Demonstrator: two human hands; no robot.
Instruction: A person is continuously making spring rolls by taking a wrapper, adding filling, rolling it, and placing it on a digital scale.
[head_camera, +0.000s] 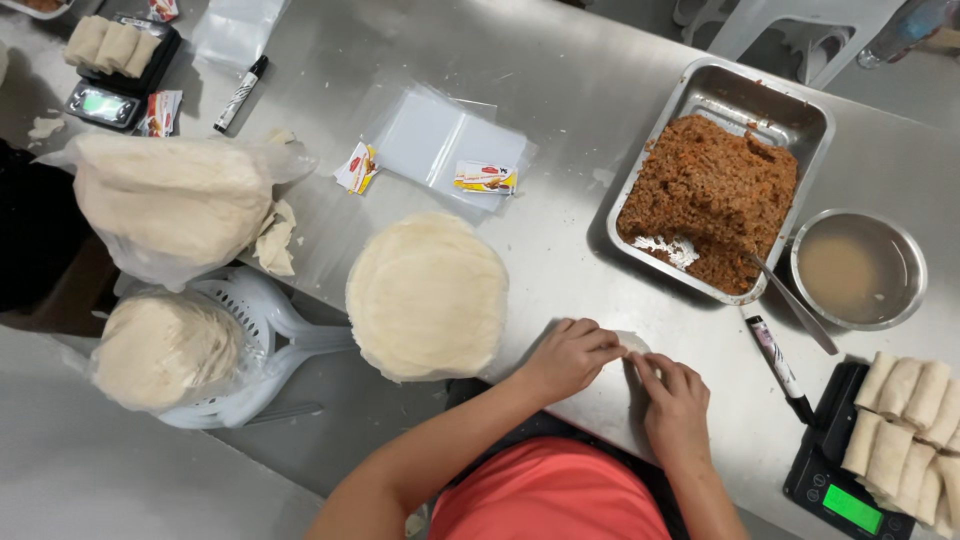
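Note:
My left hand (570, 357) and my right hand (675, 402) meet at the table's near edge, fingers pinched on a pale wrapper roll (631, 345), mostly hidden under them. A round stack of thin pale wrappers (428, 293) lies just left of my left hand. Beyond my right hand sits a metal tray (800, 115) of brown minced filling (710, 195) with a spoon (793, 300) leaning out of it.
A metal bowl of cloudy liquid (858, 268) stands right of the tray. A black marker (777, 362) lies beside a black scale (840, 480) piled with finished rolls (905, 430). Bagged wrappers (165, 195), clear plastic bags (445, 140) and a second scale (105, 100) sit at the left.

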